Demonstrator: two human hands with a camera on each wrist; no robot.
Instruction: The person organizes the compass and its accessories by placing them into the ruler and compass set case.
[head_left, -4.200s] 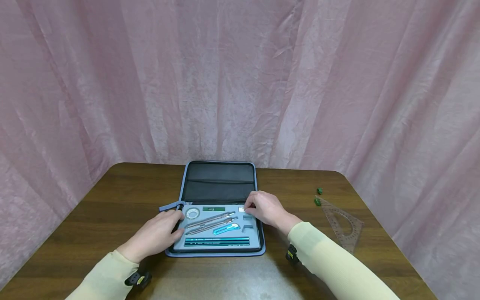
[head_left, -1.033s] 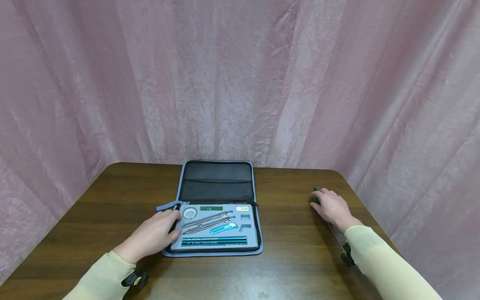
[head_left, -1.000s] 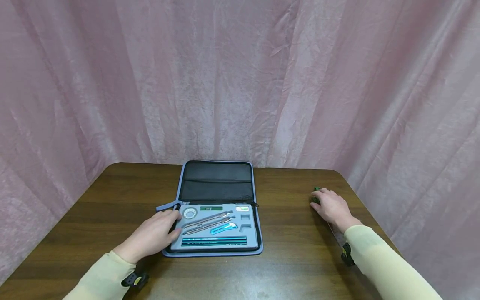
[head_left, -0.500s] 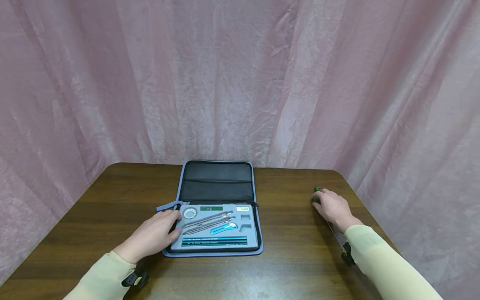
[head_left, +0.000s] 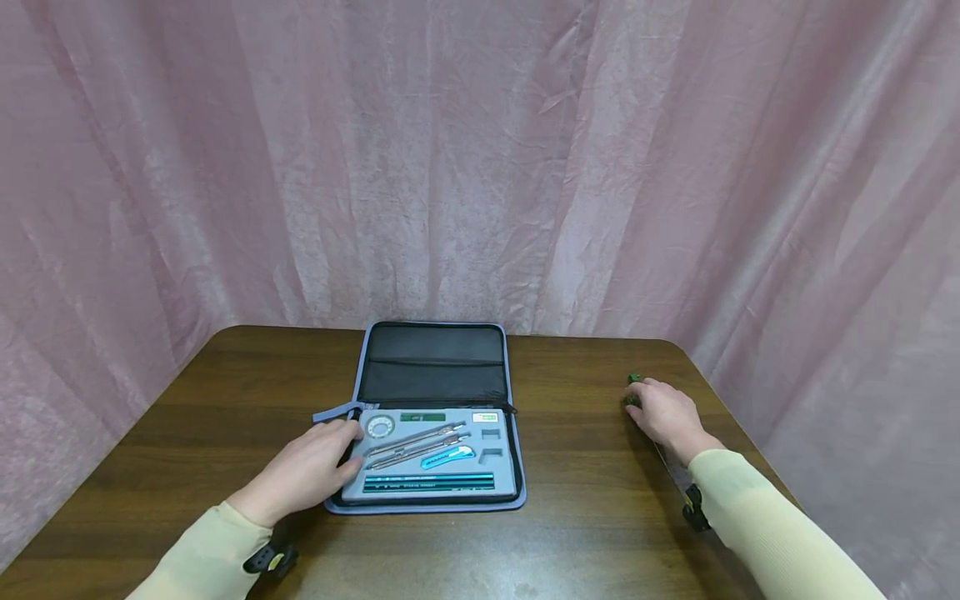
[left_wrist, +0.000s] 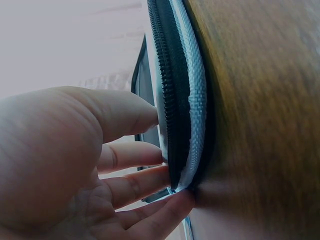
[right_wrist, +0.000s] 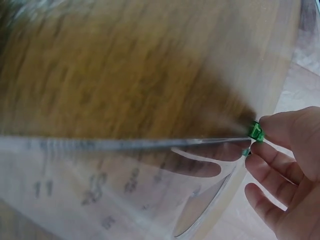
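My left hand point(head_left: 303, 472) rests on the left edge of a zip case point(head_left: 522, 500); in the left wrist view its loosely bent fingers point(left_wrist: 135, 187) touch the zipped rim. The case lies unfolded, with a grey tray point(head_left: 420, 492) of drawing tools inside: compasses point(head_left: 416, 446), a blue utility knife point(head_left: 447, 457), dark pencils point(head_left: 427, 482) and a white eraser point(head_left: 485, 417). At the table's right, my right hand point(head_left: 666, 417) pinches a small green pencil sharpener point(right_wrist: 256, 131) between thumb and forefinger. Another small green piece point(head_left: 634, 378) lies just beyond the fingers.
A clear set square point(right_wrist: 95, 185) with printed numbers lies under the right wrist, mostly hidden in the head view. Two unfilled slots point(head_left: 491, 446) show at the tray's right side. A pink curtain point(head_left: 480, 167) hangs behind the wooden table point(head_left: 577, 467).
My right hand has left the tray's eraser and moved right to the green pieces, where its fingers have closed a little. The left hand has stayed on the case edge.
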